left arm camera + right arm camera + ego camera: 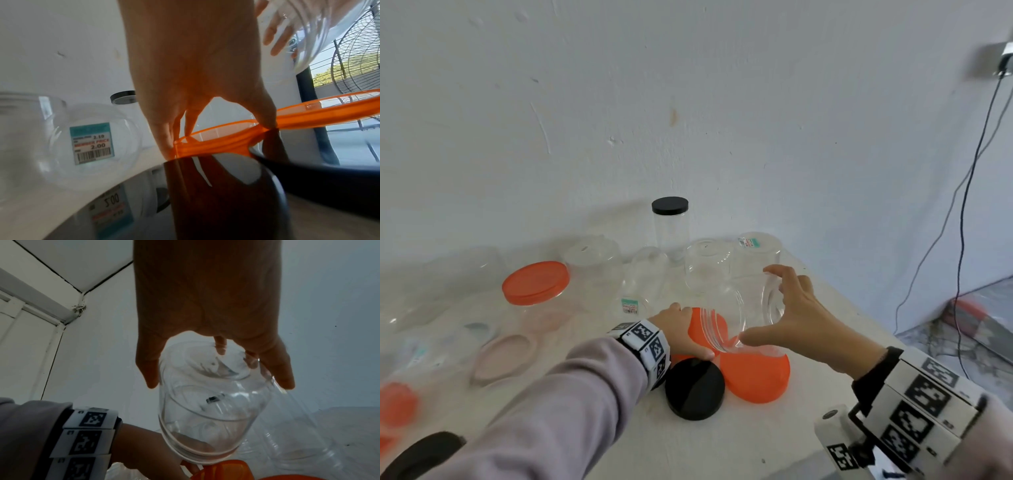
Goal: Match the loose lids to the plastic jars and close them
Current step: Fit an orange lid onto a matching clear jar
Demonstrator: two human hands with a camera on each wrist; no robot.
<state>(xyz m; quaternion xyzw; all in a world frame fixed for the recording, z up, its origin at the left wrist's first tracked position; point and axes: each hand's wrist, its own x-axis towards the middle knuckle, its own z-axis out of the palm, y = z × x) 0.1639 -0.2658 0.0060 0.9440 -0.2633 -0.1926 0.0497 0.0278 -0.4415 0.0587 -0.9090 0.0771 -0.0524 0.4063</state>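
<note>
Two hands work close together near the front middle of the pale table (722,452). The right hand (801,318) grips a clear plastic jar (739,308) across its body, thumb low on the near side and fingers curled over the far side; the jar is lifted and tilted, its long axis leaning so the open mouth points down and toward the left hand. The left hand (681,334) is just beside that mouth, its thumb and fingers pinching the rim of a translucent orange round lid (216,146) that overlaps a second orange lid (756,373) and touches a black round lid (695,389).

So lid and jar mouth are almost touching, the lid lying below and left of the opening. I judge the coming move needs the jar turned upright or the lid raised to face the mouth squarely. Room is tight: the neighbouring lids crowd the pinched one, and several upturned clear jars (709,267) stand just behind. Free table lies toward the person, well back from the right edge.
</note>
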